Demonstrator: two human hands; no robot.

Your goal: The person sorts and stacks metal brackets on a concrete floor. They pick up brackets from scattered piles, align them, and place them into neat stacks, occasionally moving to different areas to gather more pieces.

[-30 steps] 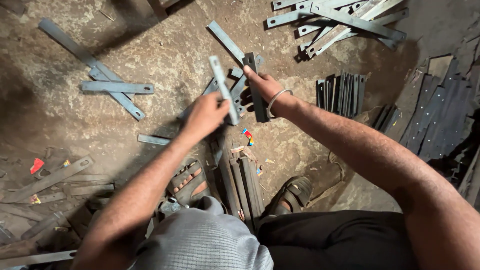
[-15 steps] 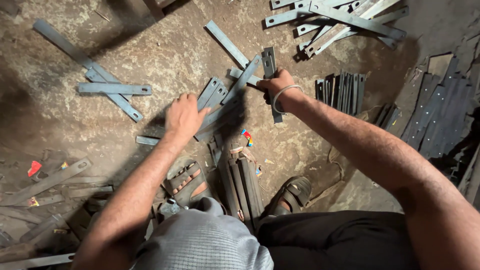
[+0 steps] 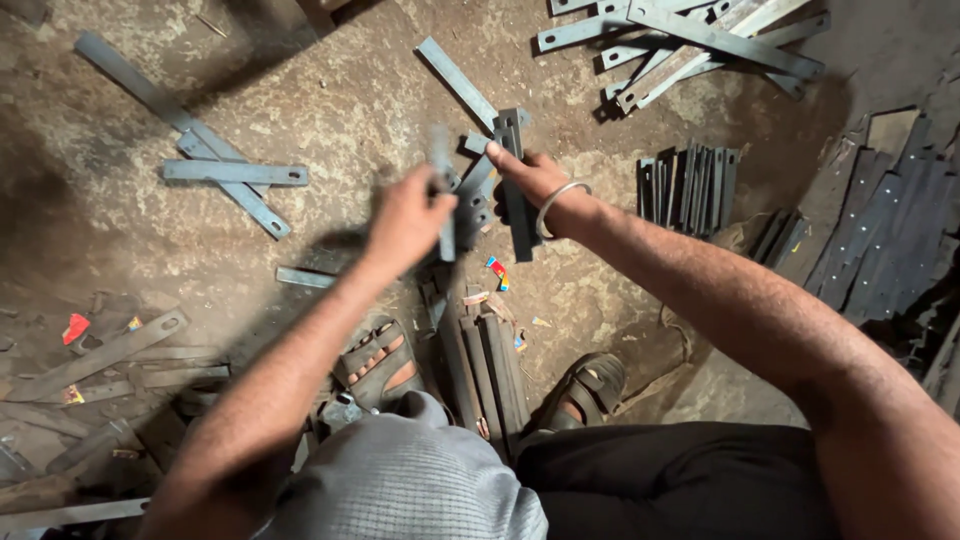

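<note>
My right hand [image 3: 535,185], with a metal bangle on the wrist, grips a stack of flat grey metal strips [image 3: 514,150] held upright. My left hand [image 3: 405,220] holds a single flat metal strip [image 3: 443,190], blurred by motion, just left of that stack. Under both hands lies a small pile of similar strips [image 3: 475,205] on the dirt floor. More strips [image 3: 480,370] lie bundled between my sandalled feet.
Loose long strips [image 3: 225,175] lie at the upper left and a heap of strips [image 3: 690,40] at the top right. A row of short strips stands on edge [image 3: 688,185] to the right, dark plates [image 3: 880,230] beyond. Scrap pieces [image 3: 90,360] litter the lower left.
My left hand dropped to the pile, then rose again holding a strip. My right hand kept its stack and shifted slightly back to the left.
</note>
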